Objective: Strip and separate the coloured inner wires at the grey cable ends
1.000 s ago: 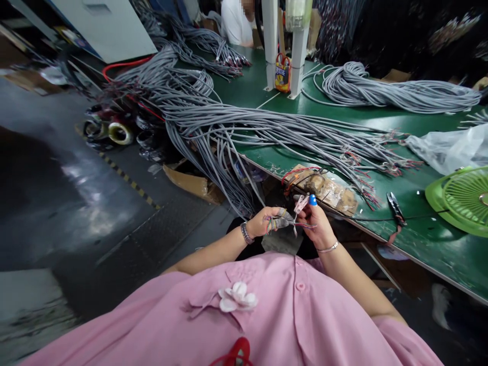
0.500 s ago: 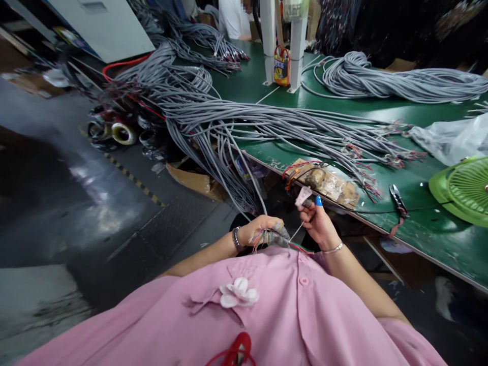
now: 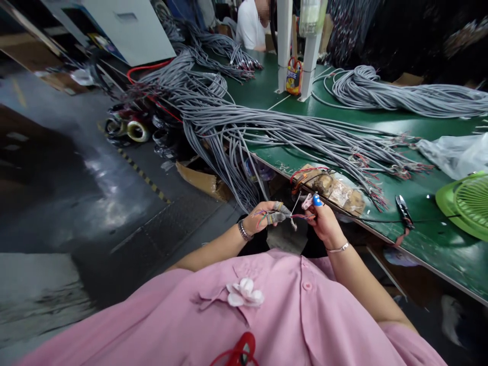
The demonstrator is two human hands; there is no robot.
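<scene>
My left hand (image 3: 262, 217), with grey wrappings on its fingertips, is closed on the stripped end of a grey cable. Thin coloured wires (image 3: 301, 216) stick out past its fingers and stretch across to my right hand (image 3: 324, 221). That hand is closed too, its thumb capped in blue, with the wire ends at its lower fingers. Beside the thumb shows a small pink clip-like piece (image 3: 307, 202); a pale strand runs from near it down to the wires. Loose coloured strands also show at my left palm. How the right fingers grip the pink piece is partly hidden.
A green table (image 3: 267, 150) carries a long bundle of grey cables (image 3: 290, 127), some hanging over its edge. Near the edge lie a taped board (image 3: 339, 190), cutters (image 3: 404, 211) and a green fan (image 3: 467, 203). A person in white (image 3: 249, 25) is behind the table.
Both hands have risen away from the pink shirt. The coloured wires, which hung free below my right hand, now reach its fingers. The pink piece sits closer to the thumb.
</scene>
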